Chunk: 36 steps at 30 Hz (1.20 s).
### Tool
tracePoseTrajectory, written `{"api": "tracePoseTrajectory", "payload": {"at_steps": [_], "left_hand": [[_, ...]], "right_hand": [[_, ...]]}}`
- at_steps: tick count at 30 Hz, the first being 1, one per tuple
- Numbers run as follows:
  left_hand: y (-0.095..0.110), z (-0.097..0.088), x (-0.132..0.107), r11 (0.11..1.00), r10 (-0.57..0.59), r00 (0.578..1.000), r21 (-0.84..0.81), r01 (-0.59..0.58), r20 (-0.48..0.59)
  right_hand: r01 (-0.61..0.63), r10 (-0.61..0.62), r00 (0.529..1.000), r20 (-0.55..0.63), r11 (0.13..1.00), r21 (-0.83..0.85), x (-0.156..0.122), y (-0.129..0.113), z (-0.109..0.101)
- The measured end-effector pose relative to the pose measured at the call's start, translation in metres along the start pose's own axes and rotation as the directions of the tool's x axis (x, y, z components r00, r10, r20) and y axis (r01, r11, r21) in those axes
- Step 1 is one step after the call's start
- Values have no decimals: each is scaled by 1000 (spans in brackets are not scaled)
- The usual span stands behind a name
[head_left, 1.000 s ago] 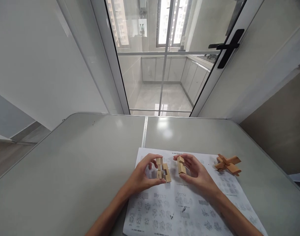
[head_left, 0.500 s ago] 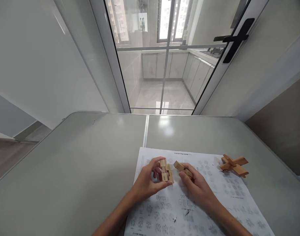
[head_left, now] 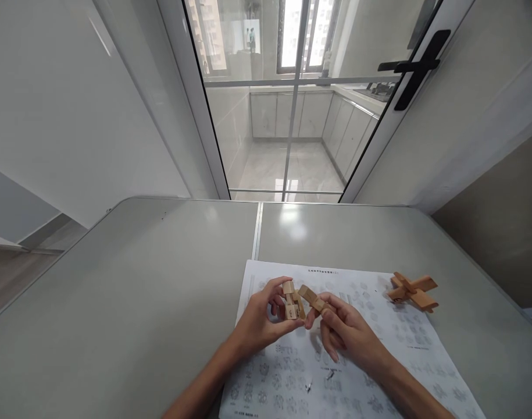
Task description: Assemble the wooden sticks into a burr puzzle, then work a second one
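Note:
Between the thumb and fingers of my left hand (head_left: 262, 319) is a small group of light wooden puzzle pieces (head_left: 291, 301), fitted together, with a dark mark on the near end. My right hand (head_left: 350, 329) pinches a single notched wooden puzzle piece (head_left: 310, 295) by its near end. That piece slants up and left, its far end close beside the group; whether they touch I cannot tell. Both hands are just above a printed sheet (head_left: 300, 349) covered with small grey puzzle diagrams.
On the sheet's right edge lies a darker, orange-brown wooden cross-shaped puzzle (head_left: 414, 291). Two small shiny bits (head_left: 308, 386) rest on the paper near me. The grey table (head_left: 161, 279) has a metal seam down its middle. A glass door with a black handle (head_left: 422, 68) stands beyond.
My right hand has brought its piece left, closer to the group, and turned it. Its lower fingers have spread downward. My left hand has stayed nearly still with the group.

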<state>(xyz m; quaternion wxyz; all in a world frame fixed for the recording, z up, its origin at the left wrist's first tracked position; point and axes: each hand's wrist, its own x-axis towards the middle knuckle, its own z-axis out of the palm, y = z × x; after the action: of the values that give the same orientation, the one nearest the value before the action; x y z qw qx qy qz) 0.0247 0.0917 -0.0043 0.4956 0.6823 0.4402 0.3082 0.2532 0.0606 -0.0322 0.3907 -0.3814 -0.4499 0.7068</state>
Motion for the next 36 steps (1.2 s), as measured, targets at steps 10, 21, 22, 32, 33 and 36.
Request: {"api": "tracePoseTrajectory", "payload": {"at_steps": [10, 21, 22, 32, 33, 36], "left_hand": [[2, 8, -5, 964, 238, 971, 126, -233, -31], [7, 6, -11, 970, 206, 976, -147, -195, 63], [6, 7, -13, 965, 190, 979, -194, -174, 67], [18, 7, -12, 995, 85, 969, -79, -69, 231], [20, 7, -11, 996, 80, 967, -61, -67, 243], [22, 7, -11, 999, 41, 969, -40, -32, 242]], "right_hand": [[89, -96, 965, 242, 995, 39, 1, -1, -1], [215, -196, 969, 150, 968, -126, -4, -8, 6], [253, -232, 964, 126, 949, -189, -4, -8, 7], [301, -342, 940, -7, 838, -454, -3, -2, 3], [297, -342, 940, -20, 844, -447, -3, -1, 3], [290, -331, 943, -47, 879, -378, -2, 1, 1]]}}
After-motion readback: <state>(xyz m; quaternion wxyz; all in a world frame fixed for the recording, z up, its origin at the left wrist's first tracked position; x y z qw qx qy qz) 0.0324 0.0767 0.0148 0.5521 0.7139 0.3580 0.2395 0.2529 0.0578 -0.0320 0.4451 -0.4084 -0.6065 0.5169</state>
